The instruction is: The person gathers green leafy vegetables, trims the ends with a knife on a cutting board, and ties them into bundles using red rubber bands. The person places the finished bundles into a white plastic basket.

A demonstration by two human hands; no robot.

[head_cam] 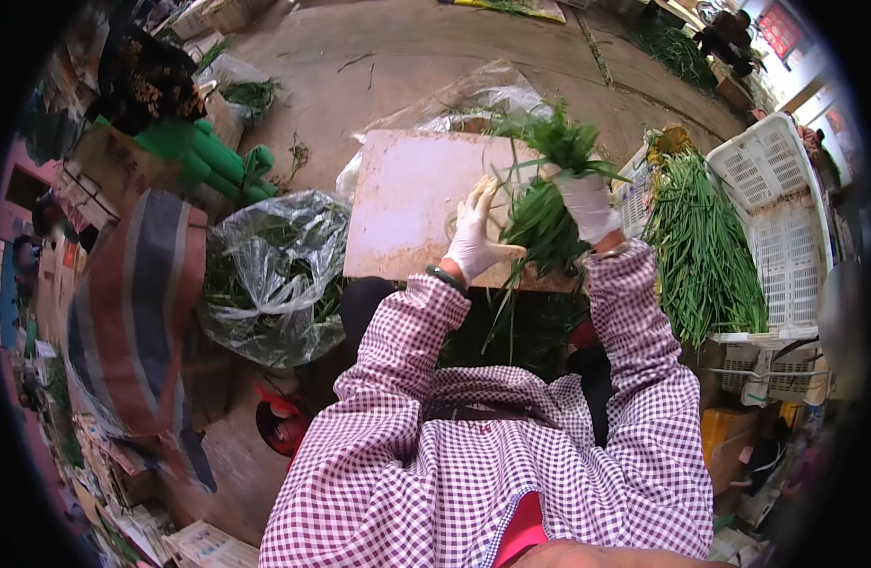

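Observation:
My right hand [584, 202], in a white glove, grips a bunch of long green leafy vegetables [545, 220], perhaps garlic chives. Leaves fan out above the fist and hang below it, past the near edge of a pale board [407, 202]. My left hand [476, 234], gloved too, is held over the board with its fingers apart, just left of the bunch. Its thumb reaches toward the hanging leaves; whether it touches them I cannot tell. A dark bangle circles the left wrist. Part of the board's right side is hidden behind the leaves and my right hand.
On the right, a large heap of long green stalks [701, 248] lies beside a white plastic crate [786, 234]. Left of the board sits a clear plastic bag of greens [279, 277]. Farther left are a striped woven sack [141, 312] and a person in green sleeves [208, 160].

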